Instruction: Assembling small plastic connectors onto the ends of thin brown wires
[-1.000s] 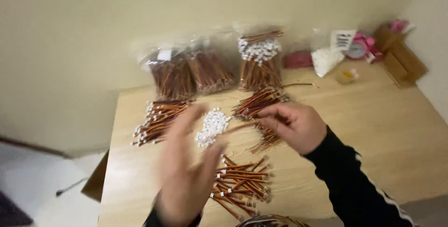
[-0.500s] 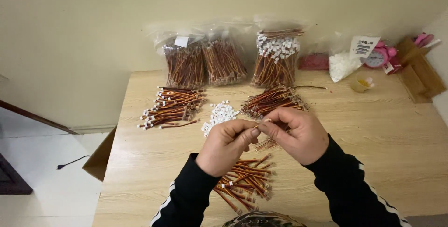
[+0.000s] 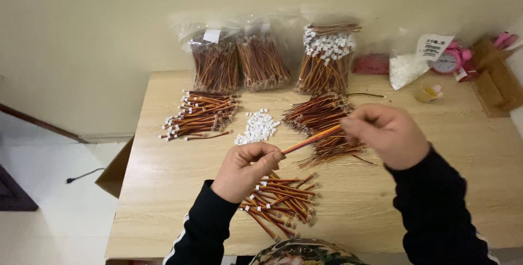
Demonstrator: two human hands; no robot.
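My left hand (image 3: 245, 168) and my right hand (image 3: 387, 134) hold the two ends of a short bundle of red, orange and yellow wires (image 3: 311, 139) above the wooden table (image 3: 169, 172). The left fingers pinch its lower end, the right fingers its upper end. Below the hands lies a pile of wire pieces with white connectors (image 3: 280, 197). A heap of small white connectors (image 3: 258, 126) sits just beyond the left hand. A loose pile of bare wire pieces (image 3: 321, 118) lies under the right hand.
Another pile of finished wires (image 3: 199, 115) lies at the left. Three clear bags of wires (image 3: 261, 60) lean against the wall. A bag of white parts (image 3: 406, 68), a pink clock (image 3: 449, 60), a small cup (image 3: 427, 90) and a wooden box (image 3: 498, 85) stand at the right.
My hands have drawn apart, the left toward me and the right to the right, with the wire bundle now stretched between them. One second ago the left hand was blurred in motion.
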